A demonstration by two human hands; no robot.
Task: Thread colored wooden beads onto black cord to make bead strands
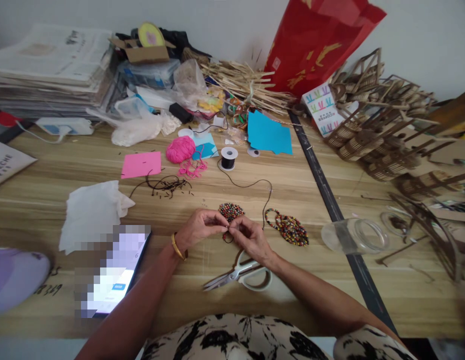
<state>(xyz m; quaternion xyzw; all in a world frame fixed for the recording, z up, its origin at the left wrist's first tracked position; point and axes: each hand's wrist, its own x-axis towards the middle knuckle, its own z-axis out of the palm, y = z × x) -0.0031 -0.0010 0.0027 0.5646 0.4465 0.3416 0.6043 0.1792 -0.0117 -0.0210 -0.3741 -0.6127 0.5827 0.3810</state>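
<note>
My left hand point(202, 229) and my right hand point(252, 239) meet tip to tip in a pinch over the table. Thin black cord point(263, 181) runs from a white spool point(228, 159) to my right hand, and a small dark loop of it shows under the fingertips. Too small to make out is whatever else lies between them. Just behind the fingers rests a round cluster of multicoloured beads point(230, 210), partly covered by them. Strung bead loops point(292, 229) lie to the right. Scissors point(238, 274) with pale handles lie half open below my right hand.
Left are a lit phone point(117, 275), white tissue point(91, 212), cord scraps point(168, 185) and a pink paper point(141, 164). Pink yarn point(180, 149) and blue card point(270, 133) lie farther back. A clear jar point(354, 236) lies right, near small woven baskets point(392, 157).
</note>
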